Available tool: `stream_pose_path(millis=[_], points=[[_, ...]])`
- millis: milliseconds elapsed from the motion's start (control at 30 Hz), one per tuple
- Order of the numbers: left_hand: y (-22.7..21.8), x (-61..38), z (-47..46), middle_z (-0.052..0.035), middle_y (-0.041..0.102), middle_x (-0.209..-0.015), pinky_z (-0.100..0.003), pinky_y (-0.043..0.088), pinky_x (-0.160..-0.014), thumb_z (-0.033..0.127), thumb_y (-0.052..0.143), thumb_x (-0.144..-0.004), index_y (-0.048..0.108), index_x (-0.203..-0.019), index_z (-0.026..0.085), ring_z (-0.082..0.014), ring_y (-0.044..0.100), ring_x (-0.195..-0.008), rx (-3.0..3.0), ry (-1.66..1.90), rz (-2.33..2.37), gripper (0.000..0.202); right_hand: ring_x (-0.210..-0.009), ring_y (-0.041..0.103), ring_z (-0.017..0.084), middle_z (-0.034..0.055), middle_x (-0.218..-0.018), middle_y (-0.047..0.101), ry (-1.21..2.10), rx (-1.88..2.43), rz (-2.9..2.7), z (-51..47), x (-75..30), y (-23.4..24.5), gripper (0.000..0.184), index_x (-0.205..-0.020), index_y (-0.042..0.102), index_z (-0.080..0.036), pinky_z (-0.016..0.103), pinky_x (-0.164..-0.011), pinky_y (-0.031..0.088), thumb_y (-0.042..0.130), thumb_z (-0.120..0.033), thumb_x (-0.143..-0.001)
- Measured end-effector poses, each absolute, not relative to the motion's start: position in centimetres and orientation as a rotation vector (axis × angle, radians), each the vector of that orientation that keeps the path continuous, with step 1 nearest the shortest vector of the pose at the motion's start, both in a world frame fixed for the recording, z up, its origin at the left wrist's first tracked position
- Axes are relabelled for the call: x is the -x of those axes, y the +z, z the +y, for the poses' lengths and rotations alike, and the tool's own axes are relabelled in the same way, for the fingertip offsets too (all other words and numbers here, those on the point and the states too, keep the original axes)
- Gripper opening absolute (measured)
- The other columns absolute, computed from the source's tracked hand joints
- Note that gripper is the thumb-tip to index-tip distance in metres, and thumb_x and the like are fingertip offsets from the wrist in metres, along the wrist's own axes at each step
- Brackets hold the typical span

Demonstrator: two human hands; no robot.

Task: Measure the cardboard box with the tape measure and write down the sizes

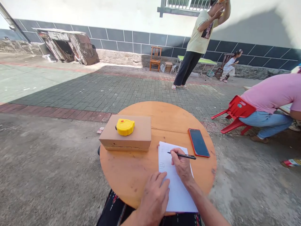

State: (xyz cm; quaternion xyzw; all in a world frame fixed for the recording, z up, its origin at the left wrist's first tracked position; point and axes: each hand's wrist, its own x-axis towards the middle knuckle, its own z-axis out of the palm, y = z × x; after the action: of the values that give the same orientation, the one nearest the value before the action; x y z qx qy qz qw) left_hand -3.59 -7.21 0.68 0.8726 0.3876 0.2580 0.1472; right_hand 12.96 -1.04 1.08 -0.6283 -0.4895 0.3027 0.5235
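A black pen (pixel 188 155) is pinched in my right hand (pixel 181 164), its tip pointing left over the white paper (pixel 178 196). Faint pencil-like marks and a small round sketch show on the sheet's left side. Flat across the paper's left edge and the tabletop rests my left hand (pixel 155 194), fingers stretched out and holding nothing. A yellow tape measure (pixel 125 126) with a red button sits on a brown cardboard box (pixel 128 143) at the table's left. To the right of the paper lies a smartphone (pixel 198 142) with a red edge and a dark screen.
Everything stands on a round wooden table (pixel 164 113) close in front of me. A person in pink (pixel 275 91) sits on a red plastic chair (pixel 240 108) at the right. Farther off, another person (pixel 199 37) stands near a wooden chair (pixel 155 59) by the wall.
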Motion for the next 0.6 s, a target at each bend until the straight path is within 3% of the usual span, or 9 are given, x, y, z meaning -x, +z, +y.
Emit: stream_pose_path(millis=[200, 600], points=[[0.2, 1.5, -4.7, -0.0074, 0.064, -0.12, -0.043, 0.051, -0.084, 0.004, 0.045, -0.085, 0.062, -0.1, 0.019, -0.0249, 0.054, -0.096, -2.551, 0.699, 1.197, 0.028, -0.046, 0.046, 0.013, -0.0058, -0.05, 0.048, 0.646, 1.554, -1.192, -1.0, -13.0, 0.1, 0.022, -0.078, 0.059, -0.022, 0.025, -0.045, 0.038, 0.052, -0.04, -0.087], [-0.1, 1.2, -4.3, -0.0085, 0.064, -0.119, -0.04, 0.051, -0.077, 0.007, 0.044, -0.088, 0.063, -0.1, 0.018, -0.0235, 0.052, -0.088, -2.508, 0.703, 1.248, 0.025, -0.063, 0.056, 0.017, 0.0004, -0.07, 0.064, 0.544, 1.644, -1.317, -0.9, -13.0, 0.2, 0.02, -0.077, 0.063, -0.021, 0.028, -0.061, 0.044, 0.052, -0.034, -0.089]])
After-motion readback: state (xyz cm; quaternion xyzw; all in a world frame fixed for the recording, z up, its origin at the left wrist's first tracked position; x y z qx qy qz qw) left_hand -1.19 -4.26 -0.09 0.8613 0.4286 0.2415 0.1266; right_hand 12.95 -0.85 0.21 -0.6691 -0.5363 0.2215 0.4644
